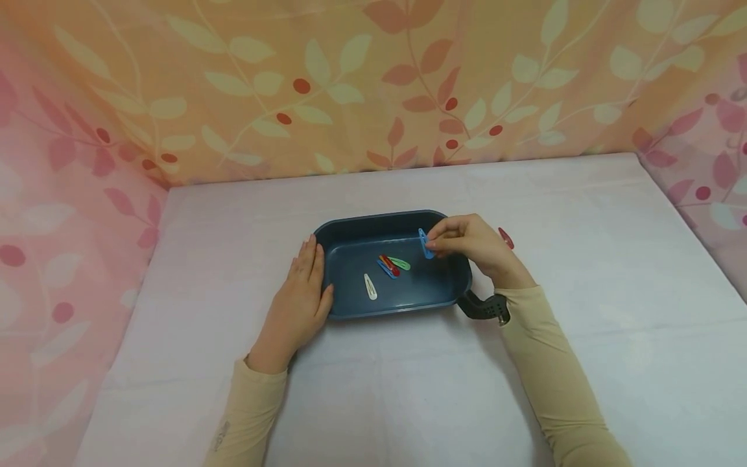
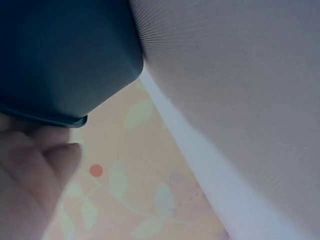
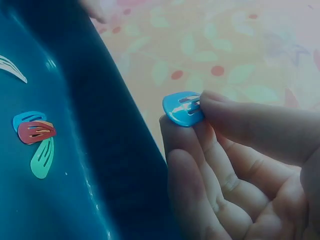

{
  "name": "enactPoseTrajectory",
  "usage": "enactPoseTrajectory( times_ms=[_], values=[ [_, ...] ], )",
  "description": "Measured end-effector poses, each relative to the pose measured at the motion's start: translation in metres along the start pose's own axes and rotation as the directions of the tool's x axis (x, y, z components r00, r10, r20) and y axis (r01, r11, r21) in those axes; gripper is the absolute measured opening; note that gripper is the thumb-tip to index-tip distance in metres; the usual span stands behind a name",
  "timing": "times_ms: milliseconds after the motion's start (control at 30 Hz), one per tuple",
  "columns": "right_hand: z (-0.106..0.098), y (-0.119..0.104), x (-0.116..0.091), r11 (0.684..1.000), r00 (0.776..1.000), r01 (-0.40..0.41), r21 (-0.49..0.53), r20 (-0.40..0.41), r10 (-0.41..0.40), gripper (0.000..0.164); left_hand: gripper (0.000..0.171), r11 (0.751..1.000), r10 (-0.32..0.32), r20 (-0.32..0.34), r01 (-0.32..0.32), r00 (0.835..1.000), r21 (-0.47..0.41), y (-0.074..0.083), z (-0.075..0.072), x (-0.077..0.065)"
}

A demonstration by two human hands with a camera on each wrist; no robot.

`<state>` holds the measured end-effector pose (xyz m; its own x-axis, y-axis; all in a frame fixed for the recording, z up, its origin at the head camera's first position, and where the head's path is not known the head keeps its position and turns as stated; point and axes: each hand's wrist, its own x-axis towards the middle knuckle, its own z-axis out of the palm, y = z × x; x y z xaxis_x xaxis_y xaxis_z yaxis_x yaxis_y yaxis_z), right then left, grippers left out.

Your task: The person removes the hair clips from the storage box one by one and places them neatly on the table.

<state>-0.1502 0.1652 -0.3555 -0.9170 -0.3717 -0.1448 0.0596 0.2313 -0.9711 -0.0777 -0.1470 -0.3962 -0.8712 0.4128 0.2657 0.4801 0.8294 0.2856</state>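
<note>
While the left hand (image 1: 296,305) lies along the wall of the tray (image 1: 344,288) at 9 o'clock, fingers straight, thumb by the rim, the right hand (image 1: 478,248) has a blue clip (image 1: 425,244) pinched between thumb and fingers. Clip sits at 2 o'clock of the tray in the head view, lifted off its floor; height relative to the rim, can't tell. Broad rounded end sticks out of the pinch, thumb covers part of the slots.

Handling, my read: very light, thin, stiff, probably glossy coated metal. So a bit slippery and likely to twist in the fingers. Not fragile, but a hard squeeze mid-length could flex or snap it. Best hold: flat faces near the broad end, light pinch. Ones lying flat probably need a fingernail under an edge.

Also in the tray: a pile (image 1: 392,266) near centre, with a second blue clip (image 3: 22,118), red clip (image 3: 35,132) and green clip (image 3: 42,161) overlapping, some orange showing by the red. White clip (image 1: 370,287) apart at about 8 o'clock. Outside, stray red clip (image 1: 506,238) on the bench (image 1: 373,402), between 2 and 3 o'clock, just beyond the right hand.
</note>
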Motion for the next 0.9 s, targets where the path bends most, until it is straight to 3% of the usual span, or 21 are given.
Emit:
enactPoseTrajectory(
  times_ms=[300,633,900],
  values=[
    [0.000,0.000,0.000,1.000,1.000,0.003,0.007,0.008,-0.003,0.011,0.063,0.991,0.132,-0.003,-0.132,0.991,-0.009,0.011,-0.002,0.005],
    [-0.002,0.001,-0.001,1.000,1.000,0.007,0.027,0.007,-0.008,0.009,0.066,0.997,0.079,-0.009,-0.079,0.997,-0.027,0.011,0.004,0.003],
    [-0.025,0.000,-0.010,0.998,0.998,0.032,0.054,-0.053,-0.029,0.005,0.068,0.998,0.054,-0.009,-0.055,0.998,-0.017,0.013,0.004,0.003]
  ],
)
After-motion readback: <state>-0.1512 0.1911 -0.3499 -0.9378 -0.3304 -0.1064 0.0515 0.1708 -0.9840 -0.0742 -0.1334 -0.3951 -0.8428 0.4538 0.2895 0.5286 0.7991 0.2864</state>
